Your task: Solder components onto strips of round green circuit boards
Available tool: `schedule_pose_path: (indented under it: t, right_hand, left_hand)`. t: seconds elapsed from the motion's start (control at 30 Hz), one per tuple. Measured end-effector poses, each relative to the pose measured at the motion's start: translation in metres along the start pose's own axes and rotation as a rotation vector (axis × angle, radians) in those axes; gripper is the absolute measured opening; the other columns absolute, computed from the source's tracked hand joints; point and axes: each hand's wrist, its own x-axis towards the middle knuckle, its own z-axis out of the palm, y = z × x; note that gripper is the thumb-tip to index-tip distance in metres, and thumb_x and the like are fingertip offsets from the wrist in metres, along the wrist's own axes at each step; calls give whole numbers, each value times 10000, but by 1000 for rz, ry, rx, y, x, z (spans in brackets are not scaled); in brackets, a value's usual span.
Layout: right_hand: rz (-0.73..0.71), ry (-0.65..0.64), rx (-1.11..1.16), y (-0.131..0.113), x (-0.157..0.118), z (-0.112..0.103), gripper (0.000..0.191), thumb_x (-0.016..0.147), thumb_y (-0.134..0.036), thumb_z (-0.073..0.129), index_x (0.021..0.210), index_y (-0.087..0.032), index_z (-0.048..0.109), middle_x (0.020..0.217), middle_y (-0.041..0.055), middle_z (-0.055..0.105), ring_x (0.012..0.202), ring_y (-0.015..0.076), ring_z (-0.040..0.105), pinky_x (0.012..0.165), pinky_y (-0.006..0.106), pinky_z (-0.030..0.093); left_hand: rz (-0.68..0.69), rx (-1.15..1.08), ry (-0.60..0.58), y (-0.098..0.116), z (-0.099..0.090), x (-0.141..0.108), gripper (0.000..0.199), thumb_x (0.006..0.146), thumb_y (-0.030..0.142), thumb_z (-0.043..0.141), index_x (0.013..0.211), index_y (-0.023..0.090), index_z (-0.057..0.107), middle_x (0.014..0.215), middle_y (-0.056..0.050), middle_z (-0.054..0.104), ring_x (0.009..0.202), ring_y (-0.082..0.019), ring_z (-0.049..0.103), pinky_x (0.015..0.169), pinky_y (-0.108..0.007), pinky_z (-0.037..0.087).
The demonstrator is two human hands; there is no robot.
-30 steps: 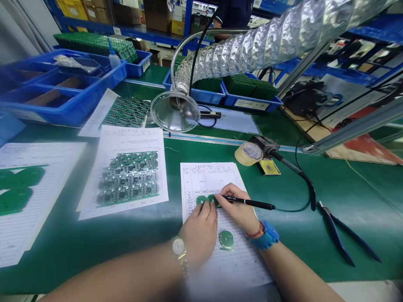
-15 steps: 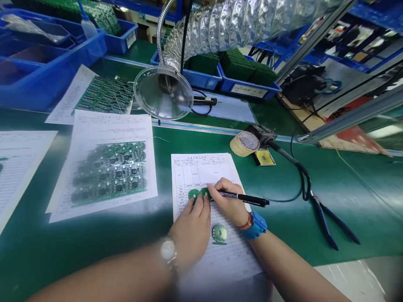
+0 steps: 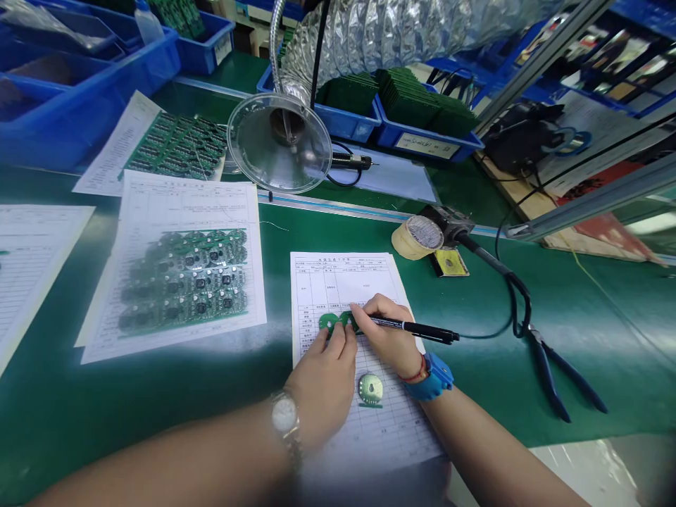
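Observation:
My right hand (image 3: 391,336) is closed around a black pen (image 3: 430,332), whose back end points right; the tip is hidden by my fingers. Under those fingers lie two joined rounded green circuit boards (image 3: 328,321) on a printed form (image 3: 313,273). My left hand (image 3: 326,384) rests with its fingers stretched out, fingertips touching the lower edge of these boards; its thumb cannot be seen. Closer to me, between my wrists, another rounded circuit board (image 3: 370,388) lies on the form, with a thin green strip just below it.
Sheets bearing a bagged-looking panel of circuit boards (image 3: 214,285) lie left. A clear fume hood (image 3: 279,144) on a foil duct (image 3: 412,39) hangs ahead. Blue bins (image 3: 427,144) stand behind. To the right are a tape roll (image 3: 417,237), a soldering-iron stand (image 3: 448,224) and pliers (image 3: 560,373).
The view has shifted slightly, so the bench things sit a little differently in the picture. Both hands keep nearly the same place on the boards, the pen still in my right hand.

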Motion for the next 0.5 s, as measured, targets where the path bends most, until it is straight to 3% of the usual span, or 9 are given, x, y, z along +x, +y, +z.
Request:
schedule_pose_path:
  t: [0.5]
  right_hand:
    - [-22,2,-12,3,-1,0,294,787,-225,564,527,-182,436,479,-51,457,453,77,424,470,217,355]
  left_hand:
    - [2,-1,17,0,-2,-1,418,816,222,400,1149,34,570,1250,-169,507,1150,-305,455,959,-407,383]
